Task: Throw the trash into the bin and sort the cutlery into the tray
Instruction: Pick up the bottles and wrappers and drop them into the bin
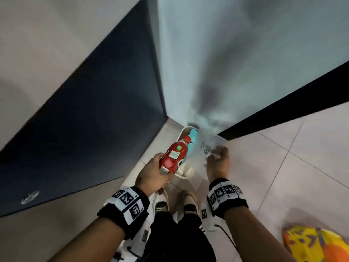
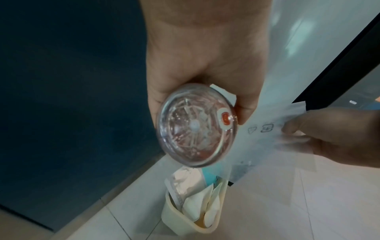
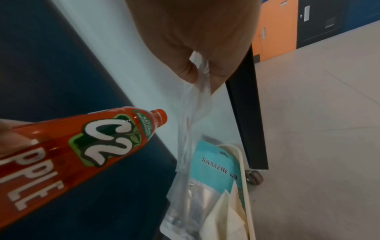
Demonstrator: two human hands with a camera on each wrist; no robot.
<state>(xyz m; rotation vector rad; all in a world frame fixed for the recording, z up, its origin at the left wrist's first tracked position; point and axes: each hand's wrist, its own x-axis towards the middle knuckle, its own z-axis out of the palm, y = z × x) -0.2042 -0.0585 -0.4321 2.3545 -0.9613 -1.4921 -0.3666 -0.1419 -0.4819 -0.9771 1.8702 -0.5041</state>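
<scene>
My left hand point(image 1: 153, 173) grips a red plastic bottle point(image 1: 174, 156) by its base, cap pointing down toward a small cream bin point(image 1: 182, 136) on the floor. Seen from the left wrist, the bottle's clear bottom point(image 2: 195, 126) faces the camera above the bin point(image 2: 174, 216). My right hand point(image 1: 219, 161) pinches a clear plastic bag point(image 1: 205, 146) that hangs over the bin; in the right wrist view the bag point(image 3: 193, 123) droops from my fingers point(image 3: 188, 71) beside the bottle point(image 3: 82, 154). The bin point(image 3: 242, 165) holds a teal packet point(image 3: 218, 160) and white paper.
A dark blue panel point(image 1: 85, 120) stands to the left and a pale wall point(image 1: 226, 63) behind the bin. A black strip point(image 1: 283, 103) runs to the right. My shoes point(image 1: 175, 203) stand on pale tiles. A yellow-orange object point(image 1: 315, 244) lies at the bottom right.
</scene>
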